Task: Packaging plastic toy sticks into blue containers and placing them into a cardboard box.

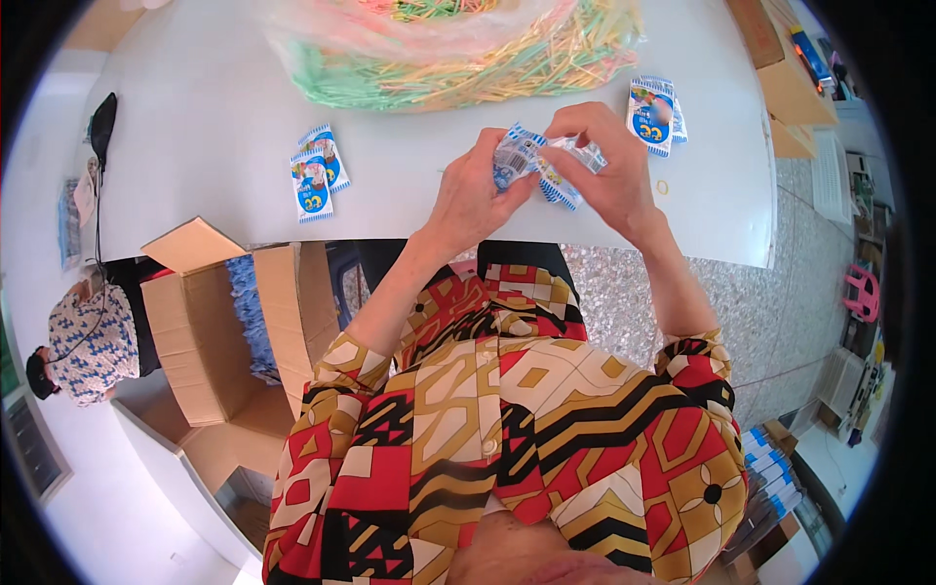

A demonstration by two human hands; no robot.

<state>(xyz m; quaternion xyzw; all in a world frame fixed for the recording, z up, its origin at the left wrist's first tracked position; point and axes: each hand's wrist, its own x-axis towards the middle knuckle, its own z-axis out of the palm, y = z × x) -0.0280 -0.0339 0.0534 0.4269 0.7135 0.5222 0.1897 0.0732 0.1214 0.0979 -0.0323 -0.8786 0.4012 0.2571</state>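
Observation:
Both my hands are above the near part of the white table, close together. A small blue-and-white packet (517,156) is pinched between the thumb and fingers of my left hand (466,198). My right hand (616,175) curls its thumb and fingers round more blue-and-white packets (561,188), which touch the left one. How many packets are there is partly hidden by the fingers. Left of my hands, two overlapping packets (312,185) lie flat on the table. Another small stack of packets (650,115) lies beyond my right hand.
A large clear bag (448,68) of thin pink, green and yellow strands lies at the table's far side. A small yellow ring (662,186) rests right of my hand. An open cardboard box (210,341) with blue packets stands lower left. Another person (97,336) is at far left.

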